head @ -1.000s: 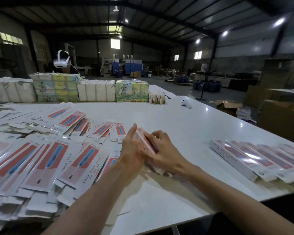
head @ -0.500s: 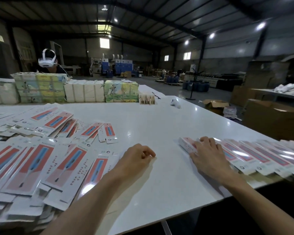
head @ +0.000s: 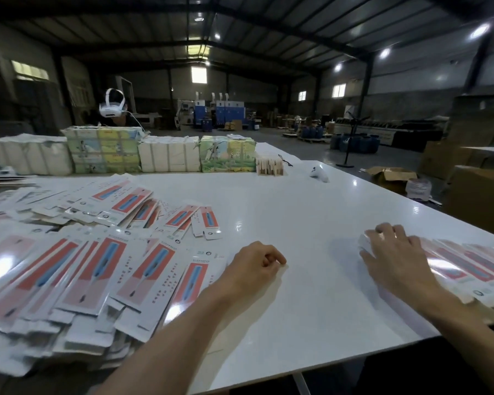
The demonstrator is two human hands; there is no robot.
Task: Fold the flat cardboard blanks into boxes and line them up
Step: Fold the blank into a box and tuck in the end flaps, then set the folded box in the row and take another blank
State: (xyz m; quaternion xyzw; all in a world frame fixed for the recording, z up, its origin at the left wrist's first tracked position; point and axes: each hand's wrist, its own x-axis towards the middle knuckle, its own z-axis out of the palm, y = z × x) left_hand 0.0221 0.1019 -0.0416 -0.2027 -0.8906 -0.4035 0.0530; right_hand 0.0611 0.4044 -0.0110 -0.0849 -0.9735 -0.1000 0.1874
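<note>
The right hand (head: pixel 397 259) lies flat, fingers spread and straight, pressing on the end box (head: pixel 365 244) of the row (head: pixel 468 265). The other boxes run off to its right, side by side near the table (head: pixel 297 212) edge. The end box is blurred under the fingers. The left hand (head: pixel 254 263) rests on the table well apart from the right one, fingers loosely curled, holding nothing. Just to its left the blanks (head: pixel 97 269) sprawl in an overlapping heap, the nearest beside its wrist.
</note>
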